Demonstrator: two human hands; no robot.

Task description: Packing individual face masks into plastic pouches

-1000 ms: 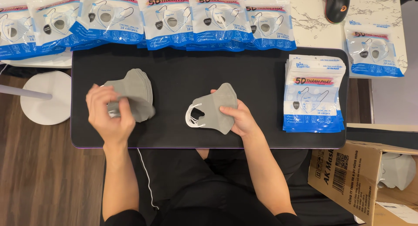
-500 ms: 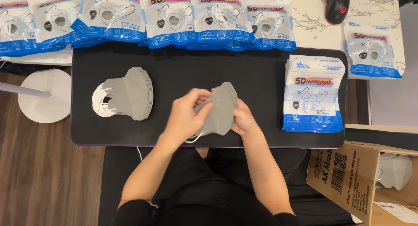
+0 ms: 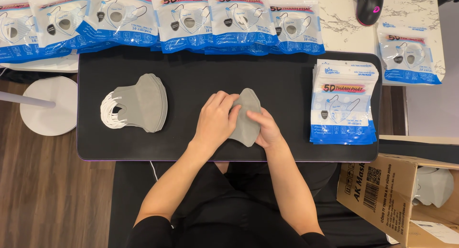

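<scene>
Both my hands meet on a folded grey face mask lying on the black mat near its front edge. My left hand covers the mask's left side, hiding its ear loops. My right hand grips its lower right edge from beneath. A stack of grey masks with white ear loops rests on the mat's left part, apart from both hands.
A pile of blue-and-white mask packets sits on the mat's right end. More packets line the far edge. A black mouse lies at back right. A cardboard box stands lower right, a white round stand at left.
My left hand left the stack of masks at the left and came across to the single mask held by my right hand; it now covers the mask's ear loops.
</scene>
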